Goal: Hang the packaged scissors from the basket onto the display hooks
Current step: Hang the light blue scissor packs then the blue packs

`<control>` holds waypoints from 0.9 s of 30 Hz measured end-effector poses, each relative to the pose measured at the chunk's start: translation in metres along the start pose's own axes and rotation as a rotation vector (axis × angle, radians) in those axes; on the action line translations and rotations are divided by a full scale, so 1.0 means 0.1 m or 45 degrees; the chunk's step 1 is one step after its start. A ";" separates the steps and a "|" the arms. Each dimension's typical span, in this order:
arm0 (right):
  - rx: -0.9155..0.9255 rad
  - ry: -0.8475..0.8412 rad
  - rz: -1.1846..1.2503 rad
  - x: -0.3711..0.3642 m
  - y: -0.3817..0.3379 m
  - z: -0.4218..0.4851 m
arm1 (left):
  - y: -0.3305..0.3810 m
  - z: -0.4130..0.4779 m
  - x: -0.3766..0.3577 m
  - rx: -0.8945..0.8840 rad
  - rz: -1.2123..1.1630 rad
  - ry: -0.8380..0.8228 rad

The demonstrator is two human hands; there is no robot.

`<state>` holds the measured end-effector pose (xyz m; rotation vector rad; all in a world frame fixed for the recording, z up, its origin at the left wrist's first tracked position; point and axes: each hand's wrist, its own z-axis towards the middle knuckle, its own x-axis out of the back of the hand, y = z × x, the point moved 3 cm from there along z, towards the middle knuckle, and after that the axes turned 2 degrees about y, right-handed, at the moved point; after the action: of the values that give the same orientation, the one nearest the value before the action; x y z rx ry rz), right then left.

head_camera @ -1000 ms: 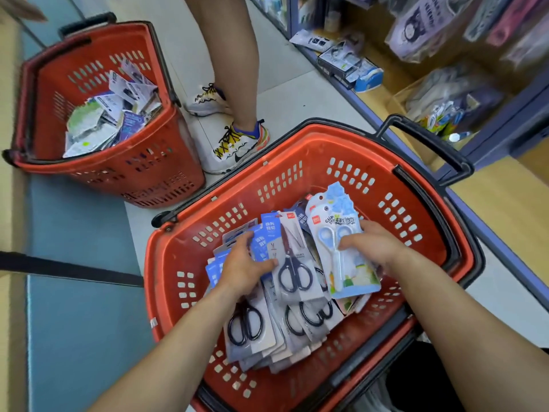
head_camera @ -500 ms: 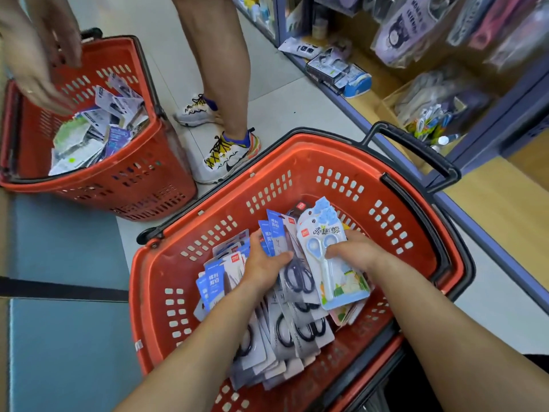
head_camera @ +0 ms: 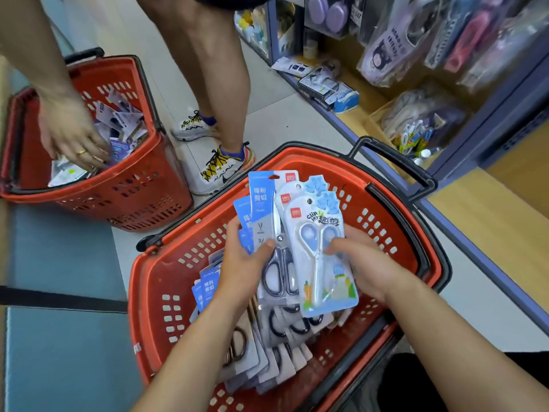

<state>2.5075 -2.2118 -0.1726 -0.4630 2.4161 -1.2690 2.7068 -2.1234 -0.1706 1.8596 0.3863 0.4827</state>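
Lifting step: both hands hold a fan of carded scissors above the red perforated plastic basket. I judge this to be the pick-up stage, with nothing hung yet.
Left hand: the left hand clamps the blue-and-white card pack of black-handled scissors, thumb on its front and fingers behind. More blue cards are fanned at its 11 o'clock.
Right hand: the right hand pinches the pale blue card pack of white child scissors, thumb on the front. That pack overlaps the black-handled one.
Scissors left: a loose pile of grey-carded scissors lies in the basket at 6 o'clock from the fan.
Next move: probably carry the fan towards the hanging goods at 1 o'clock and thread one card hole at a time. The hooks themselves cannot be made out, so the matching row must be found first.
Edges: the basket's black handle stands up at 2 o'clock, right on the way to the shelf. The blue shelf edge runs just beyond it.
Open room: bare floor lies at 12 o'clock, but another person's shoe stands just beside the basket rim there. At 10 o'clock their hand reaches into a second red basket, well apart from the fan.
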 end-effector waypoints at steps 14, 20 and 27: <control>-0.207 0.093 -0.130 -0.07 0.34 0.00 | -0.30 -0.08 -0.26 0.169 -0.098 -0.253; -0.303 0.079 -0.138 -0.05 0.45 0.05 | -0.53 -0.24 -0.27 0.296 -0.202 -0.270; -0.356 0.069 -0.081 -0.12 0.46 0.03 | -0.60 -0.26 -0.32 0.325 -0.197 -0.230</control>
<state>2.5144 -2.1830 -0.2106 -0.5929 2.6575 -0.9814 2.6639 -2.0983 -0.2245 2.0811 0.4830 0.1630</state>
